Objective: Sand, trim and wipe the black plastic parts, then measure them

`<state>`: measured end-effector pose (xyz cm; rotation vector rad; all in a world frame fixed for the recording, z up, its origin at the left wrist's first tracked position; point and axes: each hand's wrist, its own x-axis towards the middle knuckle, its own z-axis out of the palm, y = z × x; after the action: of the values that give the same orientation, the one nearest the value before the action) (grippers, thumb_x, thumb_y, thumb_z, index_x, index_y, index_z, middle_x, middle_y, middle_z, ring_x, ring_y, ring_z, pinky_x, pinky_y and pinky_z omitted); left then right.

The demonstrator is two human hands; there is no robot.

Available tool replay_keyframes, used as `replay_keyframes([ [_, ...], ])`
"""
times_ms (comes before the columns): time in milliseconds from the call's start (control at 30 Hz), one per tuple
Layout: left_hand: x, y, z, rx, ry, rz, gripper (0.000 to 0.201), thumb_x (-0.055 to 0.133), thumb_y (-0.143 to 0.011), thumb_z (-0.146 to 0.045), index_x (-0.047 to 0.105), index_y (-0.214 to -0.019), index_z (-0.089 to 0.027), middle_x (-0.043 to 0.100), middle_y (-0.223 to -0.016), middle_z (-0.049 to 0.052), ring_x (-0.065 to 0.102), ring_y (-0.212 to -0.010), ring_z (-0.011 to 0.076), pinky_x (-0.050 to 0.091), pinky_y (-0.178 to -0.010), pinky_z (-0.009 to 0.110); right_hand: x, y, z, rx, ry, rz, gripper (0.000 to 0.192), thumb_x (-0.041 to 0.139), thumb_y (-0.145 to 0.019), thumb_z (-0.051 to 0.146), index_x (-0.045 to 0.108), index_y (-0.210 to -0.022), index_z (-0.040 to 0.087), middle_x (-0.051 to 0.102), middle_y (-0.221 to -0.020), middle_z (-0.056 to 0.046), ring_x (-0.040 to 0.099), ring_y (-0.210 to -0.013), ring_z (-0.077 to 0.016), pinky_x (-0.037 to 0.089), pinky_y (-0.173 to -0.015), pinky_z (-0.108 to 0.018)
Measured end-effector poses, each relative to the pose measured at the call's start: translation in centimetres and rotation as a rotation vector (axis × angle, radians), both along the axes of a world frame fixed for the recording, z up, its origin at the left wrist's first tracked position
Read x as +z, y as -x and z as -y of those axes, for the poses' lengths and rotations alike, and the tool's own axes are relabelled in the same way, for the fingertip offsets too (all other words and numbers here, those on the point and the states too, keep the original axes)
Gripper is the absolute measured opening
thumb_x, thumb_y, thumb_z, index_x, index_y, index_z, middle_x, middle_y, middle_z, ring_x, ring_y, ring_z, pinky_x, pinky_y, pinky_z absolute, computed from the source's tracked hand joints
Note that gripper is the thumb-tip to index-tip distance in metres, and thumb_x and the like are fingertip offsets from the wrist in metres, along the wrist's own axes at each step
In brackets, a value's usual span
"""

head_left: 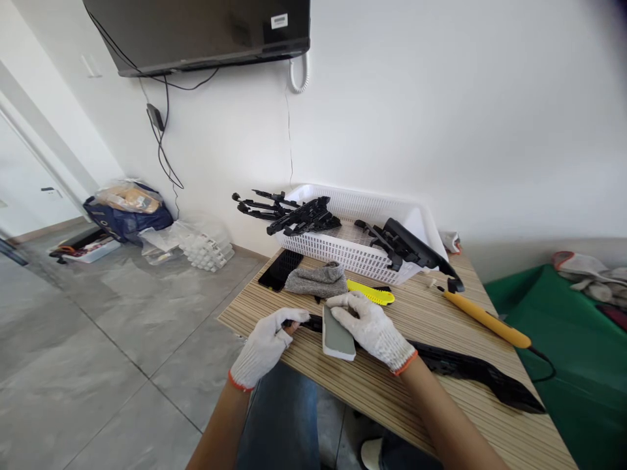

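Both my hands wear white knit gloves. My left hand point(267, 346) grips the near end of a long black plastic part point(470, 369) that lies across the wooden table point(304, 365). My right hand point(369, 323) presses a grey-green block point(337, 339) down on that part, close to the left hand. The part's far end reaches toward the table's right edge.
A white basket point(357, 258) holding several black plastic parts stands at the back by the wall. In front of it lie a grey cloth point(318, 281), a black phone point(280, 269), a yellow cutter point(372, 294) and a yellow-handled tool point(484, 316) with a cord. Bags and boxes sit on the floor at left.
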<state>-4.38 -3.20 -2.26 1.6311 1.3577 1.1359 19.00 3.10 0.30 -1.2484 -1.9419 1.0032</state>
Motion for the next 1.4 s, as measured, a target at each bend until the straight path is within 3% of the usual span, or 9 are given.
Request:
replay_keyframes([
  [200,-0.1,0.0,0.0,-0.004,0.004,0.052,0.027,0.054,-0.083,-0.018,0.071,-0.104,-0.019,0.074,-0.117,0.006,0.067,-0.112,0.0203,0.05,-0.105,0.039,0.3,-0.3,-0.1,0.151,0.166,-0.026,0.055,0.073,-0.077,0.04,0.064,-0.13,0.032,0.069,-0.123,-0.002,0.063,-0.113,-0.0249,0.046,-0.105,-0.044],
  [300,0.1,-0.2,-0.1,-0.007,-0.004,0.046,0.029,0.052,-0.082,-0.017,0.07,-0.104,-0.019,0.074,-0.118,0.006,0.067,-0.113,0.0201,0.051,-0.105,0.039,0.1,-0.2,-0.5,0.045,0.152,-0.183,0.054,0.069,-0.079,0.038,0.063,-0.131,0.025,0.065,-0.131,-0.005,0.061,-0.119,-0.024,0.042,-0.11,-0.043],
  [567,0.1,-0.2,-0.1,0.006,-0.025,-0.015,0.027,0.053,-0.084,-0.018,0.071,-0.104,-0.019,0.075,-0.116,0.006,0.068,-0.111,0.02,0.052,-0.103,0.038,0.1,-0.6,-0.7,0.07,0.156,-0.174,0.049,0.07,-0.079,0.038,0.066,-0.125,0.023,0.068,-0.125,-0.006,0.061,-0.117,-0.0247,0.043,-0.109,-0.045],
  [700,0.0,-0.3,0.1,-0.014,-0.007,-0.057,0.029,0.054,-0.083,-0.017,0.072,-0.105,-0.02,0.074,-0.117,0.006,0.067,-0.113,0.0205,0.05,-0.105,0.038,0.5,-1.4,-0.9,0.269,0.258,-0.134,0.056,0.075,-0.075,0.043,0.065,-0.126,0.022,0.069,-0.122,-0.007,0.064,-0.11,-0.0259,0.049,-0.102,-0.046],
  [833,0.0,-0.3,0.0,0.003,-0.023,-0.056,0.027,0.054,-0.085,-0.02,0.073,-0.105,-0.02,0.075,-0.116,0.006,0.068,-0.11,0.0206,0.051,-0.104,0.038,0.6,-1.6,-0.9,0.117,0.161,-0.126,0.054,0.071,-0.078,0.041,0.063,-0.128,0.022,0.067,-0.125,-0.007,0.06,-0.118,-0.0264,0.044,-0.108,-0.046],
  [967,0.3,-0.4,0.0,0.014,-0.019,-0.072,0.025,0.055,-0.088,-0.025,0.073,-0.105,-0.02,0.076,-0.113,0.006,0.069,-0.108,0.0207,0.053,-0.101,0.037,0.3,-1.3,-0.8,0.25,0.234,-0.072,0.062,0.076,-0.074,0.04,0.061,-0.132,0.023,0.067,-0.127,-0.007,0.062,-0.115,-0.027,0.045,-0.106,-0.047],
  [1100,0.3,-0.4,0.0,0.013,-0.005,-0.086,0.028,0.054,-0.086,-0.021,0.072,-0.107,-0.022,0.074,-0.116,0.005,0.068,-0.11,0.0199,0.054,-0.098,0.035,0.3,-1.1,-0.8,0.03,0.169,-0.114,0.059,0.073,-0.076,0.039,0.06,-0.132,0.022,0.066,-0.128,-0.008,0.061,-0.117,-0.0269,0.045,-0.105,-0.046],
  [1267,0.5,-0.5,0.1,0.028,-0.012,-0.134,0.029,0.054,-0.087,-0.021,0.072,-0.11,-0.023,0.075,-0.114,0.004,0.068,-0.108,0.0206,0.054,-0.099,0.036,0.4,-0.8,-0.5,0.215,0.263,-0.095,0.052,0.077,-0.072,0.036,0.066,-0.12,0.022,0.07,-0.117,-0.006,0.065,-0.106,-0.0251,0.051,-0.097,-0.043],
  [1400,0.7,-0.6,0.2,0.05,-0.01,-0.11,0.028,0.054,-0.088,-0.024,0.072,-0.109,-0.022,0.075,-0.114,0.004,0.069,-0.107,0.0211,0.055,-0.097,0.037,0.3,-0.3,-0.2,-0.036,0.111,-0.156,0.051,0.069,-0.078,0.032,0.061,-0.128,0.023,0.066,-0.127,-0.005,0.06,-0.118,-0.0236,0.044,-0.107,-0.043],
])
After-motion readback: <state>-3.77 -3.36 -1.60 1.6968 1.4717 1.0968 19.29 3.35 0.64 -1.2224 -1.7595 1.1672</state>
